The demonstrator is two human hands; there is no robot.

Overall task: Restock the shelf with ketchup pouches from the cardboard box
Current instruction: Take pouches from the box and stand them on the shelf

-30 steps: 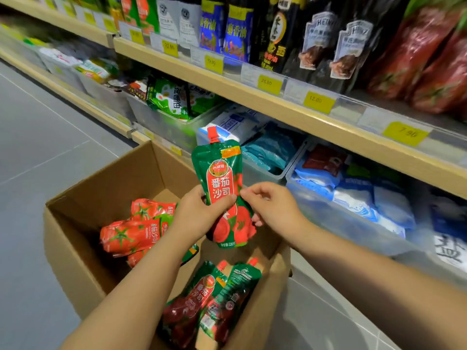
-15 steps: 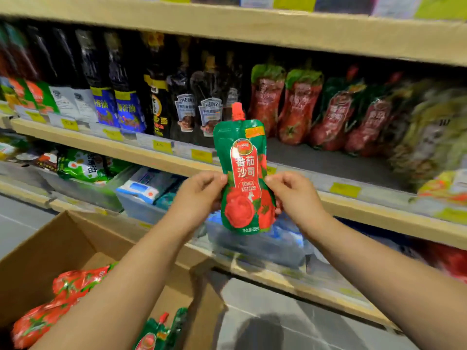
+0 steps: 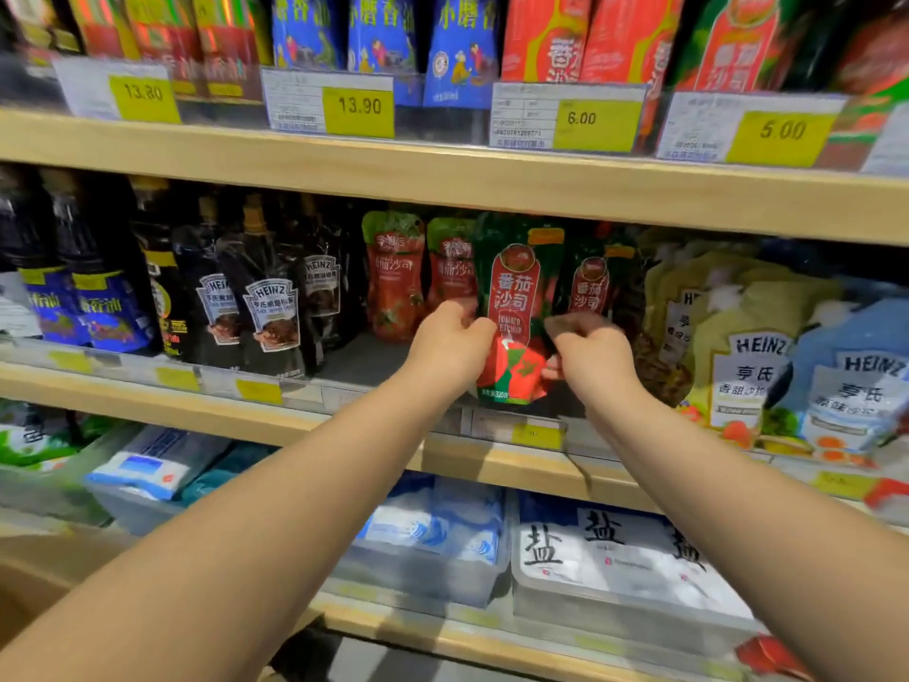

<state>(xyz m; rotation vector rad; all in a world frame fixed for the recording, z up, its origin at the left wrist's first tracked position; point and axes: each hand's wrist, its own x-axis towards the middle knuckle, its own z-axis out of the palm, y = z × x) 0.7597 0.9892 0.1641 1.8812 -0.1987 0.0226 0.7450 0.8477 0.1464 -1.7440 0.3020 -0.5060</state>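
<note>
You hold the ketchup pouch (image 3: 516, 307) upright at the front of the middle shelf (image 3: 206, 411). Your left hand (image 3: 450, 344) pinches its left edge and your right hand (image 3: 592, 354) its right edge. Red pouches (image 3: 396, 278) stand just left of it, and a matching green pouch (image 3: 592, 283) stands behind on the right.

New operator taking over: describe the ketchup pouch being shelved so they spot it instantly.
On the middle shelf, look between the dark Heinz pouches and the pale Heinz pouches. The ketchup pouch is green with a red label. Alone among its neighbours, it is pinched by the left hand and right hand.
</note>
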